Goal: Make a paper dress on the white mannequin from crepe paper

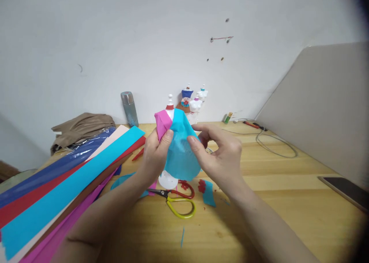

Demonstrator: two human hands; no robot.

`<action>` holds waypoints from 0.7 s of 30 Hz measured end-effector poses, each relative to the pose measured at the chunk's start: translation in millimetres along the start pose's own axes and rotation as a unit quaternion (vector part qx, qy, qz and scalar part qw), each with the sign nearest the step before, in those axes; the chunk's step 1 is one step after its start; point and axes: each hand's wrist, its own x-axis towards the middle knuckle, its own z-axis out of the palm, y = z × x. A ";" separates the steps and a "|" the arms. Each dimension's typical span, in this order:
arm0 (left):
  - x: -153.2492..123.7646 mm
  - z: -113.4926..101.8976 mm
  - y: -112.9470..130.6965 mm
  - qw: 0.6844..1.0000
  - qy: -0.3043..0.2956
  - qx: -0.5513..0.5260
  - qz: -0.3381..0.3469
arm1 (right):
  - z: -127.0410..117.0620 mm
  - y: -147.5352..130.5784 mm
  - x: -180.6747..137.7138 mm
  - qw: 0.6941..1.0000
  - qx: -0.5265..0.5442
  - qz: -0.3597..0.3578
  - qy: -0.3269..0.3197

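Observation:
My left hand (155, 153) grips a small white mannequin form (170, 113) above the wooden table (288, 205). The form is wrapped in pink foam (162, 123) and a blue foam sheet (181, 148). The left thumb presses on the blue sheet's left edge. My right hand (220, 155) pinches the same blue sheet from the right, fingers curled around its side. The form's round white base (168, 180) shows below the sheet.
Long coloured foam sheets (57, 194) lie at the left. Red-and-yellow scissors (178, 199) and blue scraps (209, 192) rest under my hands. Three more dressed forms (191, 100), a metal flask (129, 109) and brown cloth (82, 126) stand by the wall. A phone (344, 188), cable (273, 146) and board (325, 109) are at right.

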 end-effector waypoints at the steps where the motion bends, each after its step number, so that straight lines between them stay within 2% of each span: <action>1: 0.0 0.1 -0.1 1.000 0.000 -0.001 0.000 | 0.3 0.2 -0.3 1.000 -0.007 -0.002 -0.003; 7: 1.8 0.5 2.6 1.000 0.020 0.003 0.015 | -3.8 -0.3 -1.4 0.990 -0.071 -0.092 0.081; 9: 3.0 0.2 2.5 1.000 0.020 -0.003 0.022 | -5.1 -0.9 -2.6 0.985 -0.080 -0.137 0.062; 12: 4.3 -0.5 1.7 0.999 0.010 -0.011 0.034 | -3.5 -0.1 -4.8 0.977 -0.092 -0.191 -0.009; 15: 4.6 -1.3 2.5 0.999 0.003 -0.010 0.037 | 0.1 4.2 -5.7 0.972 -0.095 -0.204 -0.060; 21: 4.4 -1.4 6.3 0.999 0.001 -0.034 0.023 | 1.3 10.6 -4.2 0.971 -0.074 -0.208 -0.089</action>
